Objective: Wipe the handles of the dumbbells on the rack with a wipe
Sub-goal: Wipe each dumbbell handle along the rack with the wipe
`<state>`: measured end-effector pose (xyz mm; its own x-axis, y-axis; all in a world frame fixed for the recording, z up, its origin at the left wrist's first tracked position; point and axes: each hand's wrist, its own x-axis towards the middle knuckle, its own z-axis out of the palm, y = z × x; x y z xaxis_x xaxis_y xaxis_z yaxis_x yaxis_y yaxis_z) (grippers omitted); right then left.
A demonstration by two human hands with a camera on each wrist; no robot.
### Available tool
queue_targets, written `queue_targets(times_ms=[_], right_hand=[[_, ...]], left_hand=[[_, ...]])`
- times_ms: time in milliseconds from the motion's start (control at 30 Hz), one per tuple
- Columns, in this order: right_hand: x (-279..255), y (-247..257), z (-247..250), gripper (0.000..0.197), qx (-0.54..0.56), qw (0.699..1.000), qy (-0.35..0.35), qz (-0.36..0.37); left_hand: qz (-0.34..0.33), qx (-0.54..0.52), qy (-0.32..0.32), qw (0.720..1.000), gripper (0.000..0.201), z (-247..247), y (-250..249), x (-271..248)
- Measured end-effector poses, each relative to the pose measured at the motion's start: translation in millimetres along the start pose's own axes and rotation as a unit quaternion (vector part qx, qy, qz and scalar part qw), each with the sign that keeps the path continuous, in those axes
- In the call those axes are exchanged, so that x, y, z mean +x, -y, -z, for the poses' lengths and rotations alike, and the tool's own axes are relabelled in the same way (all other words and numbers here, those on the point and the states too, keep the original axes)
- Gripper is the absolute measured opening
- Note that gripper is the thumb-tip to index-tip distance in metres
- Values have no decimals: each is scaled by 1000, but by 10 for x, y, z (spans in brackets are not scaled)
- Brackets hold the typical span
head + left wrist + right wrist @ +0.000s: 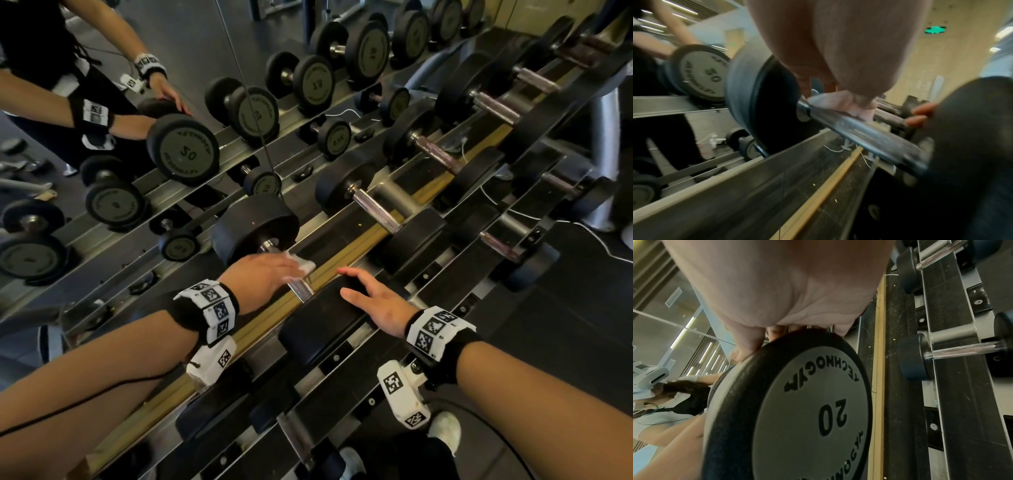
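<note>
A tiered dumbbell rack (346, 236) stood against a wall mirror (191, 48), its rails loaded with black rubber-headed dumbbells, and the nearest of them, a Technogym dumbbell marked 20 (809, 410), lay across the top rail in front of the person. The right hand (375, 301) rested on that dumbbell's near head with fingers spread and nearly straight. The left hand (260, 274) was curled over its chrome handle (865, 134), pressing a white wipe (303, 265) against the bar close to the far head.
</note>
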<state>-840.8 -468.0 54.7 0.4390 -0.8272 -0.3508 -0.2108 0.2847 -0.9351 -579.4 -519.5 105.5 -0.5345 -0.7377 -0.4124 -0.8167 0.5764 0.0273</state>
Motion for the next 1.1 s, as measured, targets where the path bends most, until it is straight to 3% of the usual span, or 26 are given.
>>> queue_targets(times_ms=[167,300,367,500,600,700,833,1033,1100], right_hand=[[-9,11,1,38,0,1000,-2,-5],[-7,1,-8,38,-11,1000,-10,3],[-5,6,-9,38,-14,1000,-10,4],[-22,44,-11,38,-3,1000,-1,-2],[-45,61,-18,40,-1,1000,-6,-3],[-56,78,-31,39,5,1000,-13,-1],[-72,86,-53,37,2,1000,-18,-2],[-87,98,-77,39,18,1000,-23,-4],[-89,97,-87,40,18,1000,-25,-5]], left_hand=[[51,-39,-29,998,68,11,-42,2],[-15,-52,-15,998,62,-132,-266,-156],[-13,-53,0,999,61,-91,-262,-162],[71,0,30,997,71,75,-68,-41],[87,-63,-22,994,66,6,-53,-120],[25,-74,-17,997,67,-140,-218,-264],[-23,-56,58,996,74,-206,-308,-342],[57,-16,39,997,82,-133,-93,-238],[40,-3,24,999,82,-217,-122,-242]])
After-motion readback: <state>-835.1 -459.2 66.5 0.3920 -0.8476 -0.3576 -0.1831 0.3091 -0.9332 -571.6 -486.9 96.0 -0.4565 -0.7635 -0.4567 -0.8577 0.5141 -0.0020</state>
